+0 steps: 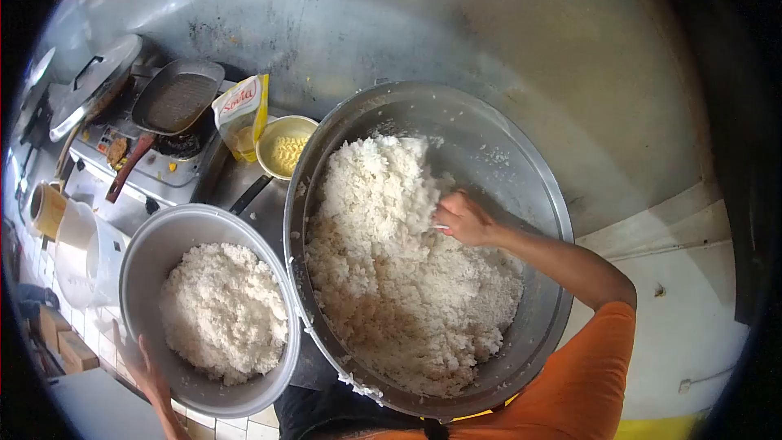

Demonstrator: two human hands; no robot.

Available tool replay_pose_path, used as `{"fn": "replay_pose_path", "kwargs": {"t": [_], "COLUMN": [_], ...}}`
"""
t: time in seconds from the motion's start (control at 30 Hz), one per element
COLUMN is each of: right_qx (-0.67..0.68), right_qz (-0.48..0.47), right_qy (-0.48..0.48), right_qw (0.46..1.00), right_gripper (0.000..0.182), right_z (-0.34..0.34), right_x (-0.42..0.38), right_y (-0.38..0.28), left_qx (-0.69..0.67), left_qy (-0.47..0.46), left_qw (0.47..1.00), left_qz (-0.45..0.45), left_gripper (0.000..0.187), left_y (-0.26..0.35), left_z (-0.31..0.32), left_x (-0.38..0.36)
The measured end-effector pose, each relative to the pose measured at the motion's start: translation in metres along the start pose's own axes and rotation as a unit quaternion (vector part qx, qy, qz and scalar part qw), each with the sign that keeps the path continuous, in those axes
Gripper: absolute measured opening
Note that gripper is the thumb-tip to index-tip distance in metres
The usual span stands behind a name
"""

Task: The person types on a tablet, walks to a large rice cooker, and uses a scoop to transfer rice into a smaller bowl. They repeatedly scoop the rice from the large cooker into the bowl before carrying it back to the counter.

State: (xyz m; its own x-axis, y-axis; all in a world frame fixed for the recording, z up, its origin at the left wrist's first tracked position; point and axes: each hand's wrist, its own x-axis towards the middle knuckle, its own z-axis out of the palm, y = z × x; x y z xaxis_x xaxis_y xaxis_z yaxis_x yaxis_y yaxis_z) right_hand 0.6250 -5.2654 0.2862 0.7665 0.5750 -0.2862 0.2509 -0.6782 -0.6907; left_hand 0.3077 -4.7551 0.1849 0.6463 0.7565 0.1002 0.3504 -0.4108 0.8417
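Observation:
My right hand (463, 218) reaches into a wide metal basin (529, 165) and is closed in a fist at the heap of cooked white rice (383, 277). A short bit of a white utensil (441, 226) shows at its fingers; its other end is hidden by rice, so I cannot tell its kind. On the left, a grey pot (151, 257) holds a smaller mound of rice (226, 310). My left hand (145, 369), fingers spread, is beside this pot's outer wall at the lower left. The two vessels stand side by side, rims close together.
Behind the pot are a small pan (275, 132) with yellow contents, a yellow-and-white pouch (243, 114) and a gas stove (175, 171) bearing a square grill pan (177, 98). A lidded pan (96, 85) sits farther left. White plastic containers (102, 257) stand left of the pot.

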Motion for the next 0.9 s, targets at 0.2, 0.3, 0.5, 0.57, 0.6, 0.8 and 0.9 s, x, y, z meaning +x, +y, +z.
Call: {"fn": "replay_pose_path", "kwargs": {"t": [0.2, 0.3, 0.5, 0.57, 0.6, 0.8, 0.9], "right_qx": [0.072, 0.081, 0.073, 0.021, 0.012, 0.191, 0.223], "right_qz": [0.044, 0.046, -0.002, 0.035, 0.009, 0.070, 0.090], "right_qy": [0.004, 0.001, 0.041, 0.045, 0.023, 0.005, -0.015], "right_qw": [0.996, 0.996, 0.996, 0.998, 1.000, 0.979, 0.970], "right_gripper": [0.035, 0.033, 0.033, 0.036, 0.035, 0.027, 0.018], "right_z": [0.014, 0.014, 0.017, 0.014, 0.015, 0.028, 0.028], "right_x": [-0.013, -0.013, -0.032, -0.041, -0.036, -0.027, -0.045], "right_y": [-0.011, -0.022, -0.031, -0.054, -0.042, -0.040, -0.049], "left_qx": [-0.004, -0.055, -0.095, -0.024, -0.007, 0.013, -0.003], "left_qy": [-0.004, -0.016, -0.034, 0.009, 0.018, 0.028, 0.023], "left_qw": [1.000, 0.998, 0.995, 0.999, 0.999, 0.995, 0.998], "left_qz": [-0.008, 0.012, 0.028, 0.043, 0.044, 0.093, 0.061], "left_gripper": [0.057, 0.062, 0.055, 0.060, 0.059, 0.057, 0.057], "left_y": [-0.007, -0.010, -0.038, -0.030, -0.019, -0.028, -0.028], "left_z": [-0.001, -0.001, -0.005, -0.001, -0.001, 0.000, 0.000], "left_x": [0.000, -0.001, 0.002, 0.001, -0.001, 0.002, 0.001]}}
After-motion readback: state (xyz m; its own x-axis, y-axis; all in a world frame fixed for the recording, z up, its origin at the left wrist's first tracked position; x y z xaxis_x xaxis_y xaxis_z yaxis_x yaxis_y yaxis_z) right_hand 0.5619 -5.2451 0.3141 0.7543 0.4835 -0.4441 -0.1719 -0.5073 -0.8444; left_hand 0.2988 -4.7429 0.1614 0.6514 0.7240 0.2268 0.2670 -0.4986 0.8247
